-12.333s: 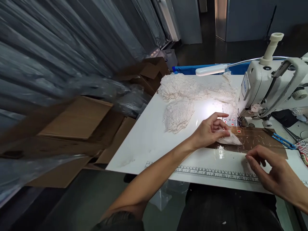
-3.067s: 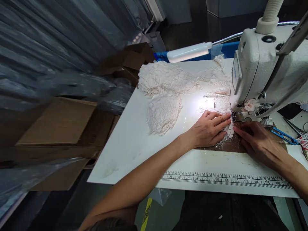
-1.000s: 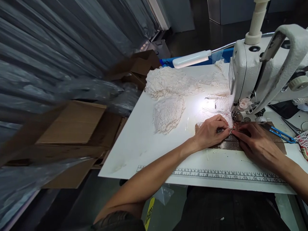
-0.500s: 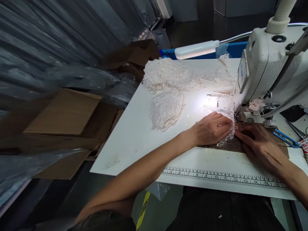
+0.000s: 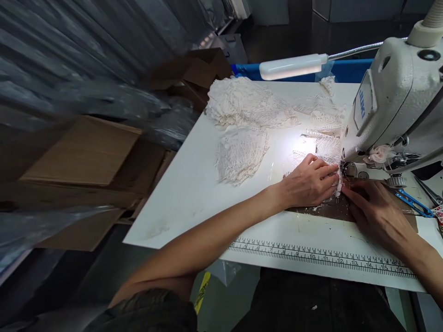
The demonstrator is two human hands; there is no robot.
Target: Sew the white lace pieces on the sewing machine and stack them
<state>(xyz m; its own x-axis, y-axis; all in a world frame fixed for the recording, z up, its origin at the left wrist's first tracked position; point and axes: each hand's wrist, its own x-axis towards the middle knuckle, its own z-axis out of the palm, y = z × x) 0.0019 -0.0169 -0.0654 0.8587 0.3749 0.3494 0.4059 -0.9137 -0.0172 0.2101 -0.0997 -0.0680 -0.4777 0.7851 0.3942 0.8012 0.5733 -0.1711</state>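
White lace [image 5: 328,146] runs under the presser foot [image 5: 343,169] of a white sewing machine [image 5: 391,97]. My left hand [image 5: 309,182] lies on the lace left of the foot, its curled fingers pressing on it. My right hand [image 5: 375,210] is just in front of the foot. Its thumb and index finger close in at the lace's right edge, with the other fingers bent beneath and partly hidden. A brown plate [image 5: 320,211] lies under both hands. The lace's near end is mostly covered by my left fingers.
Two piles of lace, a large pile [image 5: 238,101] and a smaller pile [image 5: 242,154], lie on the white table [image 5: 180,198]. Blue thread snips [image 5: 413,203] and dark scissors [image 5: 429,191] lie right. A lamp [image 5: 294,67] overhangs; a ruler strip [image 5: 311,258] follows the front edge. Cardboard boxes [image 5: 83,150] stand left.
The camera view has shifted, so the machine sits further right in the picture. Both hands stay close to the presser foot with the lace. A small reddish spot beside the lace shows less now.
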